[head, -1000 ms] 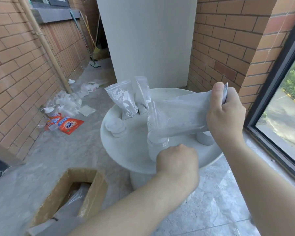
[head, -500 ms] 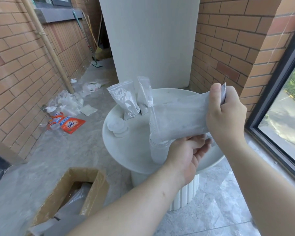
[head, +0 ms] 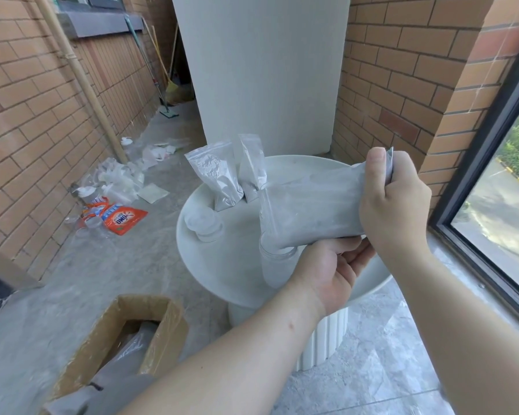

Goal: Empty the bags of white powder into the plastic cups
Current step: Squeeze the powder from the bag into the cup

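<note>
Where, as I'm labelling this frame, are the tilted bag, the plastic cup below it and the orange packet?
tilted bag (head: pixel 312 211), head view, middle of its dusty side
plastic cup (head: pixel 274 271), head view, wall below the bag's mouth
orange packet (head: pixel 122 218), head view, centre of its printed face

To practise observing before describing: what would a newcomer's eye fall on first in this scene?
Centre stage, a powder bag tilts mouth-down over a plastic cup on the round white table, the right hand gripping its raised end, the left hand open beneath. Behind it stand two more bags; an orange packet lies on the floor at left.
</note>
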Motion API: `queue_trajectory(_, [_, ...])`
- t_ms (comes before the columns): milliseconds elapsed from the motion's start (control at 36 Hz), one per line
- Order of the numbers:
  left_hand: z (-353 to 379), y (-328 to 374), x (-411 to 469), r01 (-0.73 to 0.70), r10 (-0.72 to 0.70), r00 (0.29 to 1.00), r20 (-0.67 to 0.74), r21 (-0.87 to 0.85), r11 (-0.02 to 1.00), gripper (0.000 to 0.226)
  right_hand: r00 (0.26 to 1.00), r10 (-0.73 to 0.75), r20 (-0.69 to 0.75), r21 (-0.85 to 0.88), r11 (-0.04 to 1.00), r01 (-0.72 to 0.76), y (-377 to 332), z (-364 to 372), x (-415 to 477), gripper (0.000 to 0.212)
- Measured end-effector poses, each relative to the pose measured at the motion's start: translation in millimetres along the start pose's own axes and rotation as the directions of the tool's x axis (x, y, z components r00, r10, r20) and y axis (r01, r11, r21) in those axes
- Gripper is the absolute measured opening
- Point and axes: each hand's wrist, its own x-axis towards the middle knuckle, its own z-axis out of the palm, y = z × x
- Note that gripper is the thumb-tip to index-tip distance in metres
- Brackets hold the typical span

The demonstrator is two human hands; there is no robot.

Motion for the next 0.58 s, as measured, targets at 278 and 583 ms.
queue_trajectory(278, [0.7,-2.1,2.7,0.003,-0.002,1.000,0.009,-0.033,0.999,0.033,1.000,-0.028,-0.009,0.001,1.000,0.028,1.7,-0.8,2.0,0.050])
queue_trajectory(583, [1.5,-0.9,2.6,-0.002,0.003,1.000,0.030,-0.040,0.999,0.036,1.000,-0.008,0.016,0.039,0.999,0.007,-1.6,-6.8,1.1,0.053])
